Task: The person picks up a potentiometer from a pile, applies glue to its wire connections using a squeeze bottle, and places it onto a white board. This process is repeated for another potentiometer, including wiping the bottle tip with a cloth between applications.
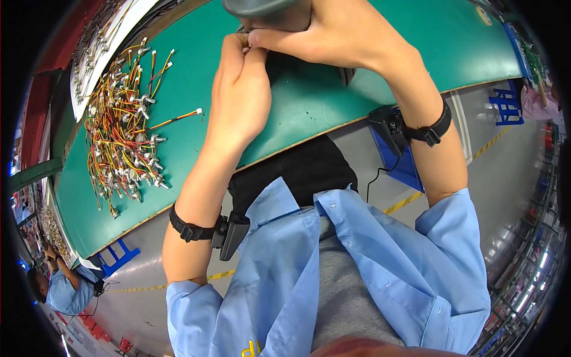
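Both my hands meet at the far middle of the green table, beside a dark grey rounded device (pixel 267 13) cut off by the top edge. My left hand (pixel 239 98) is closed, thumb and forefinger pinched on something tiny and pale that I cannot make out. Across from it, my right hand (pixel 333 37) has its thumb pressed against those left fingertips; its other fingers are hidden behind the device. Left of my left hand lies a heap of red, yellow and black wire leads (pixel 122 131) with white plugs and small metal shafted parts. One lead (pixel 175 120) sticks out toward my left wrist.
The green table (pixel 446 41) ends in a front edge just before my body. A white sheet (pixel 113 44) with more metal parts lies at the far left. Blue stools (pixel 505 104) stand on the floor. Another person (pixel 68 288) sits at the lower left.
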### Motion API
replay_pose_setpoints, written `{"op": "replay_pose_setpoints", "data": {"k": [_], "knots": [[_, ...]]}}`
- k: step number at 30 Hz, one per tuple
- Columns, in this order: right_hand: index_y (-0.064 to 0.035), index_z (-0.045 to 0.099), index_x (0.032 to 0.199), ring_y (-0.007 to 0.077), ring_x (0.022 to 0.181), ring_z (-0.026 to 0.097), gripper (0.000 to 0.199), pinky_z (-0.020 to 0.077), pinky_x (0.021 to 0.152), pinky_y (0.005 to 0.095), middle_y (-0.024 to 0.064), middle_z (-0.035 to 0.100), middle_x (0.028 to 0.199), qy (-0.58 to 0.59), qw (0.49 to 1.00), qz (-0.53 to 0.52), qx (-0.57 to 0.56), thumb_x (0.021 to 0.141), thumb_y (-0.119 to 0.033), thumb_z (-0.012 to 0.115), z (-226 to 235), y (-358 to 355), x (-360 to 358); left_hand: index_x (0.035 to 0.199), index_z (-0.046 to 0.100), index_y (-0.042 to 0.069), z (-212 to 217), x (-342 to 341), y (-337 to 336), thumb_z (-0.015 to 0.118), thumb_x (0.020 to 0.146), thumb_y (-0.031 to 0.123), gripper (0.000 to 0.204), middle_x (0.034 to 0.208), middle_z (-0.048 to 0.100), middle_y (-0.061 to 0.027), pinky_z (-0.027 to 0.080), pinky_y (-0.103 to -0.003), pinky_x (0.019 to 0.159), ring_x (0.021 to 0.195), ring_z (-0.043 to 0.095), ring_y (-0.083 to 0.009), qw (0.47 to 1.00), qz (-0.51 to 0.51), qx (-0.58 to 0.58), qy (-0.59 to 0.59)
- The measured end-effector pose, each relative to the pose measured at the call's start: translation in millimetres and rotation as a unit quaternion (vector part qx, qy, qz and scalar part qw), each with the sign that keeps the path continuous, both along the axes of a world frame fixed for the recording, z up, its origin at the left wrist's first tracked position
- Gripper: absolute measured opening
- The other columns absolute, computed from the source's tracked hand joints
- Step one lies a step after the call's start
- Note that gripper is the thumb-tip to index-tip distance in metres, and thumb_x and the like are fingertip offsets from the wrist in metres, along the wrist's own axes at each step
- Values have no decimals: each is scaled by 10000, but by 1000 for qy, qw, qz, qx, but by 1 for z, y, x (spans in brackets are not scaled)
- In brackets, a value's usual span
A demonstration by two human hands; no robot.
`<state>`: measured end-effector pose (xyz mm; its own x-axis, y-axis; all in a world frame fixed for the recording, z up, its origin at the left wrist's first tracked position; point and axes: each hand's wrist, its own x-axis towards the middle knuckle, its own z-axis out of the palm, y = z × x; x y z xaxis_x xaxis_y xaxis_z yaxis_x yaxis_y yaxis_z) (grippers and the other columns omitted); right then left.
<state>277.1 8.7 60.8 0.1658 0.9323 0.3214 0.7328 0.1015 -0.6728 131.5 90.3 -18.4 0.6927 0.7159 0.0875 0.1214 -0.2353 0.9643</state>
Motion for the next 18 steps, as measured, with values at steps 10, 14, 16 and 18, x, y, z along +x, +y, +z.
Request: {"op": "replay_pose_setpoints", "data": {"k": [10, 14, 16, 18], "knots": [[-56, 621, 1042, 266, 862, 674, 343, 499, 726, 345, 129, 685, 1037, 162, 985, -49, 42, 815, -306, 678, 24, -65, -2, 1062, 498, -38, 4, -5, 5, 434, 972, 222, 283, 1020, 626, -127, 413, -309, 908, 982, 570, -198, 998, -38, -37, -40], [-6, 570, 1078, 119, 559, 508, 511, 515, 640, 293, 80, 621, 909, 442, 873, -92, 183, 900, -483, 532, -20, -81, -8, 1055, 515, -26, 26, -23, -3, 477, 967, 151, 201, 992, 624, -102, 451, -275, 850, 946, 580, -151, 988, -25, 26, -150], [9, 527, 1133, 130, 569, 510, 588, 532, 659, 315, 111, 602, 975, 537, 808, -51, 235, 914, -532, 458, -31, -84, -30, 1067, 515, -22, 31, -41, -22, 494, 955, 117, 180, 986, 621, -96, 459, -268, 832, 936, 582, -147, 986, -37, -18, -164], [16, 505, 1161, 136, 574, 511, 627, 540, 669, 326, 126, 592, 1008, 590, 766, -25, 253, 920, -557, 421, -35, -79, -52, 1090, 516, -16, 32, -58, -41, 527, 931, 49, 172, 974, 614, -83, 475, -255, 794, 916, 588, -138, 974, -52, -108, -192]]}}
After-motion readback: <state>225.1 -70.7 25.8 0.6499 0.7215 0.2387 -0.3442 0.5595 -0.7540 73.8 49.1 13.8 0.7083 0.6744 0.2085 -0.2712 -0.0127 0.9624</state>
